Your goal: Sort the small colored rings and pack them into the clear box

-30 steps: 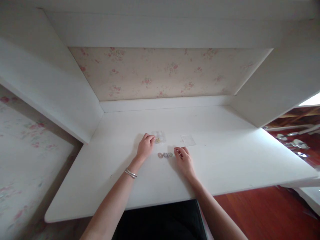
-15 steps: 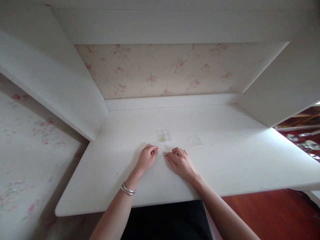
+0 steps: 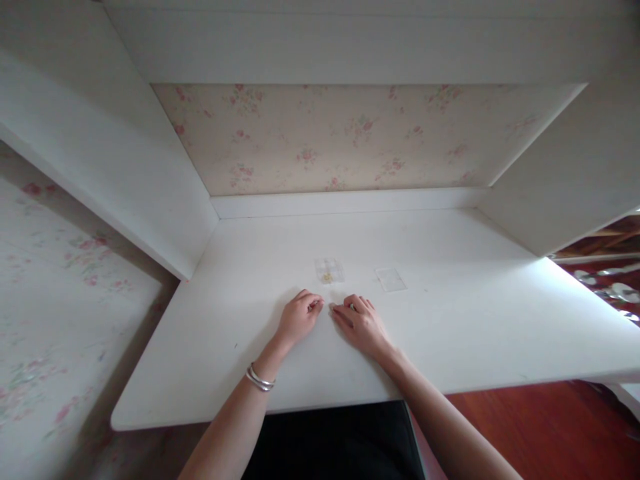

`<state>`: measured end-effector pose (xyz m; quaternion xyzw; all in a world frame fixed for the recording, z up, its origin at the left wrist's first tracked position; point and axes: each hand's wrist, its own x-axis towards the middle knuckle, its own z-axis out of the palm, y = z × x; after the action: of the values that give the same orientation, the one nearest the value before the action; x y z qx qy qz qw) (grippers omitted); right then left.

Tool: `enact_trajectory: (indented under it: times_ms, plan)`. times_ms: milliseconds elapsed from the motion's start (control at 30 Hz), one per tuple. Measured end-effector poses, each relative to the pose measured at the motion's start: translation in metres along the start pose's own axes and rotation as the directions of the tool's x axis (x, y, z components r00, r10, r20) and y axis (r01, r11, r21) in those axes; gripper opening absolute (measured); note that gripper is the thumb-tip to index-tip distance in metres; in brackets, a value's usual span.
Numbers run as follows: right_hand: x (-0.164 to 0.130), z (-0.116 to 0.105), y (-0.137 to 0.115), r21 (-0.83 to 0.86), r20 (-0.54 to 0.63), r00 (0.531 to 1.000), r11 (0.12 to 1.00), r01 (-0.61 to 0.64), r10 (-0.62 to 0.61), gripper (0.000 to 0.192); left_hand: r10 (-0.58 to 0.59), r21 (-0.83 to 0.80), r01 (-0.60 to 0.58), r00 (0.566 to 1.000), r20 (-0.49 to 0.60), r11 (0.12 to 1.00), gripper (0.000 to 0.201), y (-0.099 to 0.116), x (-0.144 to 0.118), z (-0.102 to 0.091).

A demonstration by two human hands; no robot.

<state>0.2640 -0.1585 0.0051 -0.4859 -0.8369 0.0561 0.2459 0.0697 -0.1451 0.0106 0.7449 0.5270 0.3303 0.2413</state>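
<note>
Both hands rest on the white desk (image 3: pixel 450 333), fingertips nearly meeting. The left hand (image 3: pixel 299 318) is curled, fingers drawn together at the tips as if pinching something small; what it holds, if anything, cannot be told. The right hand (image 3: pixel 361 323) lies palm down with fingers bent, and a small dark speck shows by its knuckles, too small to identify. Just beyond the hands sits a small clear box (image 3: pixel 329 271) with yellowish bits inside, and to its right, apart, a flat clear lid (image 3: pixel 391 279). The box looks light, stiff and slick, likely brittle plastic, best taken by its side walls. It is roughly square with no clear long axis, its opening facing up.
</note>
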Motion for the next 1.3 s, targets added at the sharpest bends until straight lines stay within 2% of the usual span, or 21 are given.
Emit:
enact_trajectory:
  times_ms: [267,500,633,833,1033,1133,1300]
  plan:
    - [0.001,0.002,0.000,0.016,-0.014,1.000,1.000,0.005,-0.005,0.022,-0.022,0.025,0.021,1.000,0.016,0.999,0.021,0.000,-0.002,0.000]
    - [0.001,-0.001,0.002,0.206,-0.077,0.993,0.976,-0.077,0.094,0.024,-0.005,-0.001,0.005,0.999,0.037,1.000,0.022,0.002,-0.002,-0.002]
    - [0.011,-0.003,0.006,0.289,-0.118,0.981,0.951,-0.113,0.153,0.026,0.018,-0.023,-0.017,0.998,0.058,1.000,0.023,0.008,-0.004,-0.003]
    - [0.046,-0.007,0.021,0.214,-0.197,0.960,0.964,-0.156,0.199,0.024,0.170,0.077,-0.182,0.976,0.139,0.980,0.020,0.017,-0.010,0.002]
    - [0.071,-0.001,0.032,0.123,-0.177,0.957,0.970,-0.210,0.230,0.026,0.172,0.135,-0.191,0.975,0.137,0.972,0.020,0.012,-0.010,0.007]
    - [0.071,0.002,0.034,0.122,-0.160,0.958,0.967,-0.221,0.239,0.027,0.170,0.121,-0.185,0.978,0.122,0.975,0.017,0.011,-0.010,0.007]
    - [0.053,0.001,0.039,0.204,-0.213,0.930,0.944,-0.259,0.301,0.031,0.170,0.094,-0.182,0.977,0.129,0.979,0.021,0.013,-0.009,0.007]
